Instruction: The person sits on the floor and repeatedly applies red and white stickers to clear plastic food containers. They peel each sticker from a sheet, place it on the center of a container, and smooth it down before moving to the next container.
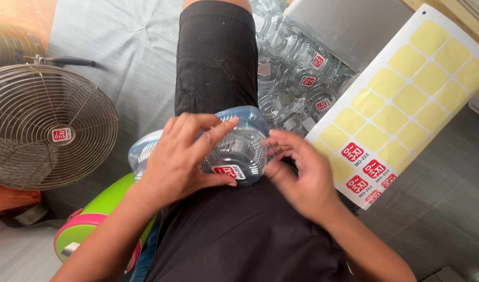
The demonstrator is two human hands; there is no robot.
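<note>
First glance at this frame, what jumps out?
Dead centre, the left hand grips a clear ribbed plastic container with a red-and-white sticker, held over the lap, while the right hand touches its edge. To the right lies a sticker sheet, mostly bare yellow backing with a few red stickers left at its lower end. A round metal fan fills the left edge.

Both forearms reach in from the bottom edge and meet over the lap, the legs stretched out ahead in black shorts. The left hand (179,156) lies palm-down with fingers spread and curled — thumb low, index finger stretched out to the right. The right hand (302,172) sits just beside it, back up, fingertips bunched toward the left hand's — seemingly pinching, though the view hides the tips.
</note>
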